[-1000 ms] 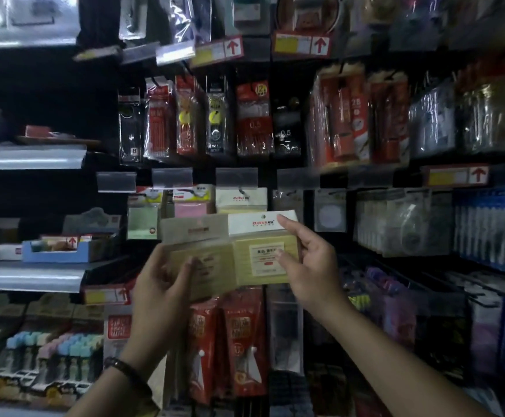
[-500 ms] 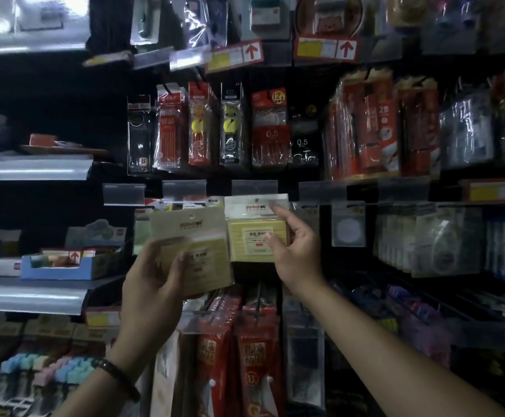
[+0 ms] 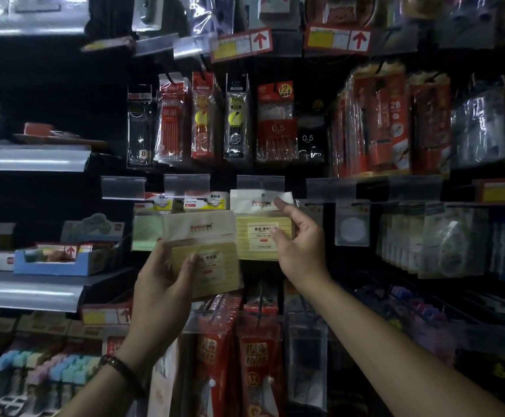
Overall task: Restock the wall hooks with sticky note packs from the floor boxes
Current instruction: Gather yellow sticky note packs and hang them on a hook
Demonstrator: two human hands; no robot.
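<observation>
Yellow lined sticky note pack with white card header [image 3: 261, 236] has risen from beside its twin to the metal wall hook [image 3: 263, 195]. The right hand [image 3: 300, 249] pinches its edge, fingers [image 3: 279, 203] on the header. The left hand [image 3: 160, 281] grips the second yellow pack [image 3: 206, 245] lower. One hanging looks nearly done, one left.

A: What is hanging just under the clear label strip [image 3: 260, 183]?
B: A yellow sticky note pack [image 3: 257, 236]; the right hand [image 3: 300, 245] is holding it with thumb and forefinger.
A: And lower left of the strip?
B: The left hand [image 3: 160, 281] is gripping a second pack [image 3: 206, 233] there.
</observation>
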